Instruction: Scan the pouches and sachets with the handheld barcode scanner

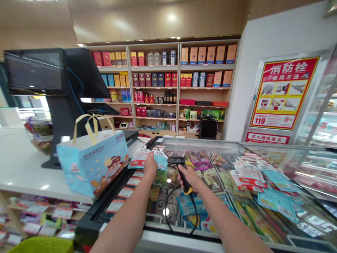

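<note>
My left hand (150, 166) is closed on a few small flat packets. A blue packet (162, 163) shows on its right side and a red-and-white packet (138, 159) on its left, near the freezer's left edge. My right hand (190, 177) grips a black-and-yellow barcode scanner (184, 180) by its handle. The scanner's head points left toward the packets, a short gap away. Its black cable (166, 207) loops down over the freezer's glass top. Fingers hide part of the packets and handle. A loose pile of similar packets (275, 196) lies on the glass to the right.
Beneath me is a glass-topped chest freezer (158, 230) with bagged goods inside. A light-blue paper bag (89, 165) stands on the white counter (15, 165) at left, beside a black checkout screen (35, 72). Shelves of boxed goods (155, 80) line the back wall.
</note>
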`<state>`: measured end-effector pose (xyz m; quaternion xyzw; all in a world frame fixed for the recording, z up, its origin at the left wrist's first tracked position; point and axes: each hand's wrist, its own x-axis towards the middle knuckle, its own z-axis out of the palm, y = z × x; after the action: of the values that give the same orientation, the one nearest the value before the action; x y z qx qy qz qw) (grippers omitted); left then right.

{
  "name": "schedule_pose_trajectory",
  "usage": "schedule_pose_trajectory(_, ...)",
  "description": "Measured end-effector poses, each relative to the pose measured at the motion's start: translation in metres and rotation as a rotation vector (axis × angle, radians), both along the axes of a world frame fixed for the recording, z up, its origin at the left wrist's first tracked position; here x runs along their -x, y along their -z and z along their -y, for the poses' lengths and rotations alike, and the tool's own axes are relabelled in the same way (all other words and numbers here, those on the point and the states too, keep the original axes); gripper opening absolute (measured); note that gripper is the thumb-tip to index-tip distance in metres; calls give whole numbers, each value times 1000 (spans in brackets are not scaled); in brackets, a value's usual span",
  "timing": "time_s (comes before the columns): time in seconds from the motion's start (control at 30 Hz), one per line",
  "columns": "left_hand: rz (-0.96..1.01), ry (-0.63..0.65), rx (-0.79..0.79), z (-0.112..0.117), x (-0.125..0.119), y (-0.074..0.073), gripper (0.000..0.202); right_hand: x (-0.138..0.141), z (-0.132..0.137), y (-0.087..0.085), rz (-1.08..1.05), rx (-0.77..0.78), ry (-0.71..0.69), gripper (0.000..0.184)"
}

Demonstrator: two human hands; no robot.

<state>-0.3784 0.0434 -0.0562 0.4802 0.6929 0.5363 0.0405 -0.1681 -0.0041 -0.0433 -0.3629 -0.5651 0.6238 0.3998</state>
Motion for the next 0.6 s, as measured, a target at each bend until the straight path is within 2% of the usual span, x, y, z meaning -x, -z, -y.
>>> schedule_pose_trajectory(0.07, -179, -34, 103, -1, -2, 1, 46, -5, -2, 4, -15, 13, 36, 45)
schedule_pose_trajectory(0.2, -314, -37, 207, -4, 1, -2, 42, -20, -6, 9, -32, 26, 82, 45)
schedule_pose_trajectory(0.3, -367, -48, 206, -4, 0, -7, 40, -33, -7, 6, -51, 31, 103, 46)
schedule_pose_trajectory(0.37, -423, -33, 139, -5, -7, -10, 39, -41, -6, 3, -67, 33, 136, 45)
schedule_pose_trajectory(0.5, -523, 90, 8, -7, -46, -17, 37, -59, -5, -2, -82, 48, 194, 42)
schedule_pose_trajectory(0.6, -497, 270, 50, -7, -95, -17, 30, -76, -4, -2, -107, 28, 218, 41)
